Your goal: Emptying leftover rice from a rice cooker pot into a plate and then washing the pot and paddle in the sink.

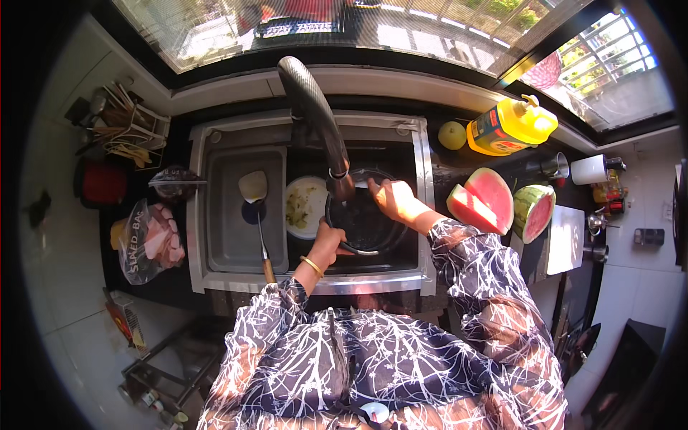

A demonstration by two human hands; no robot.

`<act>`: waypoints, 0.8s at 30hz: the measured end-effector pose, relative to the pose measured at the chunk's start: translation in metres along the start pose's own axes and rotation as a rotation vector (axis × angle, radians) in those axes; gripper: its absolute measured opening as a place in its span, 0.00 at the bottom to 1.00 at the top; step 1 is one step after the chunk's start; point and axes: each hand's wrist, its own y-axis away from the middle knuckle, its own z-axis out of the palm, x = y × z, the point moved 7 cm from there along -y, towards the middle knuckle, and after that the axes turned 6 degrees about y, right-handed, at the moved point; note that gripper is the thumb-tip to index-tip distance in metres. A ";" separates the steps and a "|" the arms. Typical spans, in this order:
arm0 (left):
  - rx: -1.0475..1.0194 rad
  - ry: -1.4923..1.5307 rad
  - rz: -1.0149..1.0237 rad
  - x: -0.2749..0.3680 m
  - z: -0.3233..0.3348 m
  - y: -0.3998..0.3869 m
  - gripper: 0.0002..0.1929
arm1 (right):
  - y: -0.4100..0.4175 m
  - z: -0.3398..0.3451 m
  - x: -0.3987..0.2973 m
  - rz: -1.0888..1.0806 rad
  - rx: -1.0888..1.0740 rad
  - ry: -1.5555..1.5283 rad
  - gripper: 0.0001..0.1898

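Observation:
In the right basin of the sink (376, 276), a dark round pot or bowl (365, 220) sits tilted under the black faucet (320, 107). My left hand (328, 240) grips its near left rim. My right hand (391, 198) is at its far right side, with something whitish under the fingertips; whether it holds this is hard to tell. A white plate (306, 208) with greenish food scraps lies beside the pot, partly covered by it. A spatula or turner with a wooden handle (268, 271) rests in the grey left basin (226, 236), its blade near the middle.
Cut watermelon (486, 196), a yellow pump bottle (508, 129), a pale round fruit (452, 135) and a white cutting board (565, 240) stand to the right. On the left are a clear bag of raw meat (156, 239), a dark-filled bag (174, 183) and a utensil rack (142, 129).

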 end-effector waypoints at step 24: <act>0.091 0.095 0.095 0.010 -0.010 0.005 0.23 | 0.018 0.021 -0.014 0.569 -0.473 -1.051 0.19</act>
